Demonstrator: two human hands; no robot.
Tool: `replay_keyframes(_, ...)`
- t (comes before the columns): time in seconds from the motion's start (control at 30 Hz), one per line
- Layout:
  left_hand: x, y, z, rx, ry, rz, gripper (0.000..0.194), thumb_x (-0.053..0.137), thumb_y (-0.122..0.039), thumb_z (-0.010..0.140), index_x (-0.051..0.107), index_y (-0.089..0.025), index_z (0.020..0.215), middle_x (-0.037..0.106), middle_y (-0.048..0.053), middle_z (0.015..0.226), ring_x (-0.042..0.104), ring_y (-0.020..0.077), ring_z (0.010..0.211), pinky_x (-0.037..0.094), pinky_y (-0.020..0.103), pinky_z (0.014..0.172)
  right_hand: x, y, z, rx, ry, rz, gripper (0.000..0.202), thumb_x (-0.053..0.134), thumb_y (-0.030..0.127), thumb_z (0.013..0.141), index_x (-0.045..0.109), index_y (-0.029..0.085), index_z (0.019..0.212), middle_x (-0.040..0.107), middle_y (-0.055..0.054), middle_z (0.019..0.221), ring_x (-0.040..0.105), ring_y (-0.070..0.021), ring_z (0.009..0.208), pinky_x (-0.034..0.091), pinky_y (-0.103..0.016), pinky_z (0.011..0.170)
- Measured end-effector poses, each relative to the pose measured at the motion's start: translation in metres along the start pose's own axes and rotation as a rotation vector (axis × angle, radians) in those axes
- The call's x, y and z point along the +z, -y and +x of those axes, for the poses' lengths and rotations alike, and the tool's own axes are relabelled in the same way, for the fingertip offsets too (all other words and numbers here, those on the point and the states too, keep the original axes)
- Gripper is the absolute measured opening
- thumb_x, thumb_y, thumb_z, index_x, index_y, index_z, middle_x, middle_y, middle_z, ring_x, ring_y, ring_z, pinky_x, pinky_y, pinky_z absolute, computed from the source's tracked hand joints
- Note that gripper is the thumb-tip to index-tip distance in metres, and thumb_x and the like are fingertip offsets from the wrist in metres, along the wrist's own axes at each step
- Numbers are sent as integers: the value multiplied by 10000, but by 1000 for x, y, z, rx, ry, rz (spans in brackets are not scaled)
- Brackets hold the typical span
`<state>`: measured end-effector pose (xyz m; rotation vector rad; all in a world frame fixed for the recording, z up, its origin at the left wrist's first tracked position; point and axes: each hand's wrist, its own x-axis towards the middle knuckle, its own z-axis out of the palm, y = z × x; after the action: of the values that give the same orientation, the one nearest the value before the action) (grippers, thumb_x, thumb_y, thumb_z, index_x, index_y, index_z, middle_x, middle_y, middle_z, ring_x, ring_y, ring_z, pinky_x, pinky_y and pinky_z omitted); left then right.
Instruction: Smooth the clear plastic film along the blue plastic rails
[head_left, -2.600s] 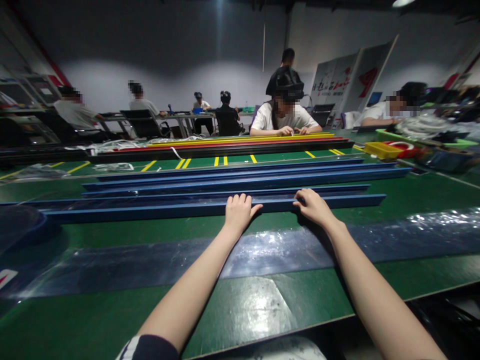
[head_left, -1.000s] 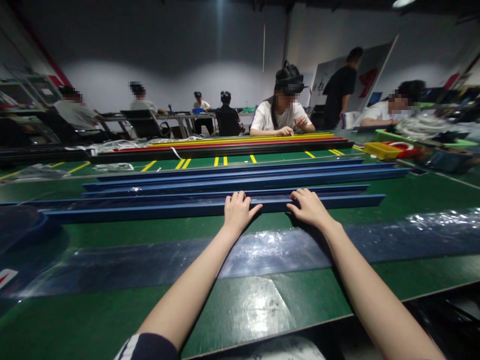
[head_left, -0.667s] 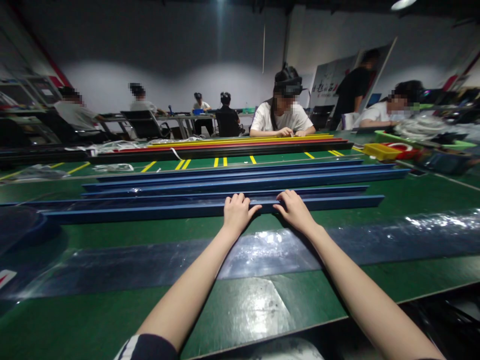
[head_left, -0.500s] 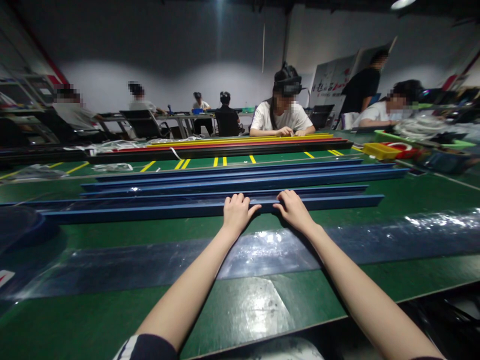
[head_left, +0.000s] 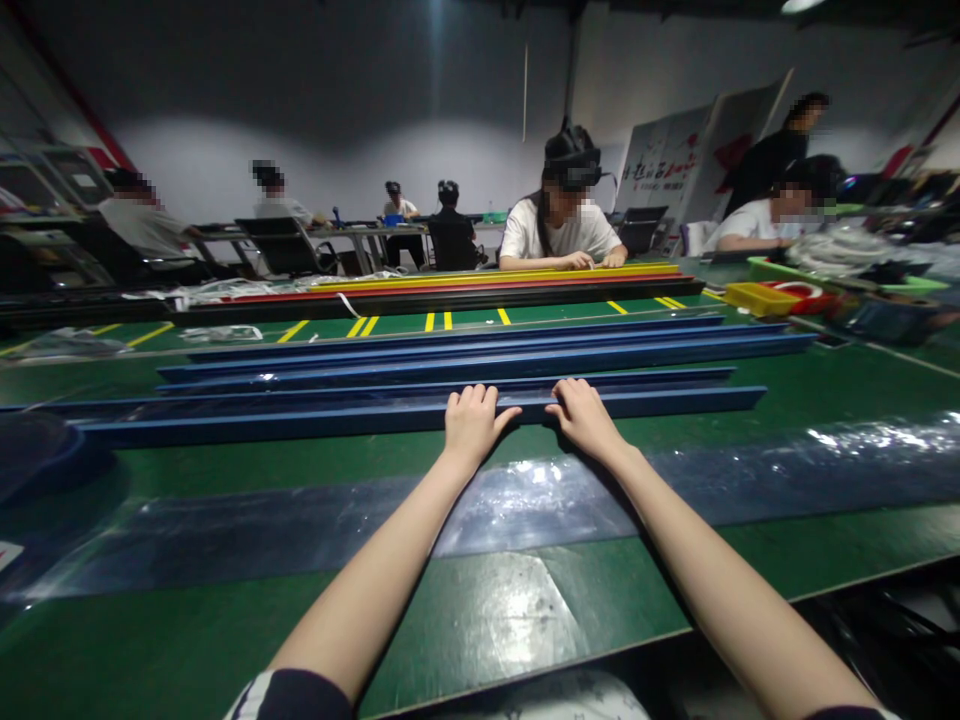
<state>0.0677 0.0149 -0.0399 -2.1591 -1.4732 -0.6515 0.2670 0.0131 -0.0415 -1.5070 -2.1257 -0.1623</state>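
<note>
The nearest long blue channel (head_left: 360,415) lies across the green table (head_left: 300,640). My left hand (head_left: 472,425) grips its near wall, fingers bent over the top edge and thumb pointing right. A short way to the right, my right hand (head_left: 586,418) holds the same wall, fingers curled over it and thumb pointing left. Clear film shows inside the channel. Beneath my forearms runs a wide transparent strip (head_left: 525,505), shiny and flat on the table. More blue channels (head_left: 465,355) lie parallel just behind.
Yellow, red and black strips (head_left: 487,285) lie farther back, before a person (head_left: 559,230) in a white shirt. A yellow tray (head_left: 759,298) is at the right. A large clear roll (head_left: 45,460) sits at the left. Other people are in the background.
My hands keep their hold on the blue channel. The opposite person's hands and the yellow strip have shifted slightly right; a standing person at the back right has moved right.
</note>
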Motion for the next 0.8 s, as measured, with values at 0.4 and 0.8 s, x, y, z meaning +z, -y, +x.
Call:
replay_keyframes(0.4, 1, 0, 0, -3, -19, 9, 465, 386, -604, 839, 562, -174, 859, 634, 93, 827, 535, 239, 799, 284, 335, 680, -3, 1, -1, -39, 13, 2, 77, 481, 237, 856, 539, 195, 885, 577, -76, 920, 469, -224, 900, 353, -317, 758)
replay_keyframes(0.8, 0, 3, -1, 30, -48, -47, 408, 401, -550, 863, 580, -184, 864, 634, 81, 852, 528, 231, 826, 296, 338, 711, -14, -19, -2, -37, 48, 24, 82, 481, 202, 830, 559, 190, 852, 586, -70, 888, 479, -199, 855, 365, -304, 752)
